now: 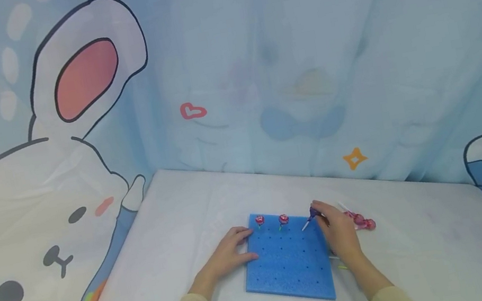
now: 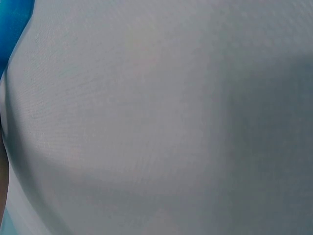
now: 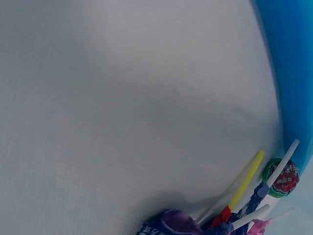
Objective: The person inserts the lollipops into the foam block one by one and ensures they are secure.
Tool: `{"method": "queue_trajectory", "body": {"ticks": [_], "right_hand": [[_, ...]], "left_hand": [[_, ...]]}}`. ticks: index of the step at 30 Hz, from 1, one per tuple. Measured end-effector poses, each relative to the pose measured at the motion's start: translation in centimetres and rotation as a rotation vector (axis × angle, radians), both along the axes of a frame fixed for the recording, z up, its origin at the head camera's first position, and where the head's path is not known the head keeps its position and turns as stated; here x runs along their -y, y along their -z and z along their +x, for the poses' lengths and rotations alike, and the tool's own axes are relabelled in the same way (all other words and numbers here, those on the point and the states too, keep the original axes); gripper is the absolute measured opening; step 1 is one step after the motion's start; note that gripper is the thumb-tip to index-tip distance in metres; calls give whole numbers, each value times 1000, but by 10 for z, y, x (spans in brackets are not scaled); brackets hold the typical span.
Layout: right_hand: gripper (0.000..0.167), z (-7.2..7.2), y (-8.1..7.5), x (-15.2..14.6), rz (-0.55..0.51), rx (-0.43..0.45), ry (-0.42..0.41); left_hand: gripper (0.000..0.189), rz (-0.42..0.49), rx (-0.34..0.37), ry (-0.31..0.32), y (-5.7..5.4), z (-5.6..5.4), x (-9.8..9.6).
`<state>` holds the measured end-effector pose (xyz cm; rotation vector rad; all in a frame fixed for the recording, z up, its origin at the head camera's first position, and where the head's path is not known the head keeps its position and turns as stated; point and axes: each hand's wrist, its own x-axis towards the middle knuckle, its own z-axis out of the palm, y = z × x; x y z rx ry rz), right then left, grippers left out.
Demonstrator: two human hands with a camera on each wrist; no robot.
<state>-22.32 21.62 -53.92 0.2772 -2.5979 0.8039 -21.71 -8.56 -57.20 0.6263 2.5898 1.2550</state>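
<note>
A blue foam board (image 1: 285, 266) with rows of small holes lies on the table. Two red-wrapped lollipops stand upright in its far row, one lollipop (image 1: 259, 220) near the far left corner and another lollipop (image 1: 284, 218) to its right. My left hand (image 1: 225, 254) rests at the board's left edge, thumb and fingers spread apart. Over the far right part of the board, my right hand (image 1: 339, 230) pinches a purple-wrapped lollipop (image 1: 313, 212) by its head, its white stick slanting down toward the board. In the left wrist view only a corner of the board (image 2: 12, 24) shows.
Several pink-red lollipops (image 1: 364, 223) lie beyond my right hand. In the right wrist view, a purple-wrapped lollipop (image 3: 171, 224), a yellow stick (image 3: 247, 178) and a green-and-red lollipop (image 3: 285, 178) lie beside the board. A printed curtain (image 1: 301, 53) hangs behind the white table (image 1: 422, 247).
</note>
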Motion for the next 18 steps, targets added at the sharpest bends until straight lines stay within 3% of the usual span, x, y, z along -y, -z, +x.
{"method": "queue_trajectory", "body": {"ticks": [7, 14, 18], "right_hand": [[38, -1, 1, 4, 52, -3, -50], [35, -3, -6, 5, -185, 182, -46], [36, -2, -10, 7, -220, 275, 7]], "left_hand": [[66, 2, -18, 13, 3, -1, 0], [66, 0, -3, 2, 0, 0, 0], [66, -1, -5, 2, 0, 0, 0]]}}
